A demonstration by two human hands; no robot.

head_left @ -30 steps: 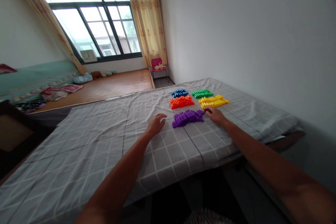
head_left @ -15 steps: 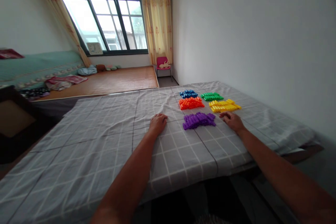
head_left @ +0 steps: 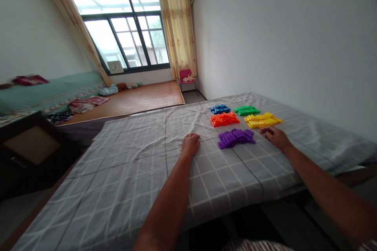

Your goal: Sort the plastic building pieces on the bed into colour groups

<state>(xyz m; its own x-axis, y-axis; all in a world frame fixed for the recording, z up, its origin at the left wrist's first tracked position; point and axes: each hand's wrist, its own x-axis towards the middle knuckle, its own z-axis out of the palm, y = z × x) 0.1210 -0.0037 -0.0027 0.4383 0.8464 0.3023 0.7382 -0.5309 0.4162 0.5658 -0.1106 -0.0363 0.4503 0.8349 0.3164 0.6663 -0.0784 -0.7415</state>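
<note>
My left hand (head_left: 191,144) rests on the grey checked cloth, left of the purple pile, with its fingers loosely curled and nothing visible in them. My right hand (head_left: 276,136) lies just in front of the yellow pile (head_left: 262,120), fingers apart and holding nothing. Between the hands is a heap of purple pieces (head_left: 236,138). Behind it sit orange pieces (head_left: 224,119), and farther back are a blue pile (head_left: 220,108) and a green pile (head_left: 246,110). Neither hand visibly touches a pile.
The checked cloth (head_left: 126,168) covers the table. Beyond it are a low bed (head_left: 147,96) with clothes and soft toys, a pink chair (head_left: 186,74) and a window. A white wall (head_left: 279,39) runs along the right; a dark cabinet (head_left: 32,145) stands at the left.
The camera view has shifted, so the table, piles and hands appear farther right and slightly lower. Both hands keep their places beside the piles.
</note>
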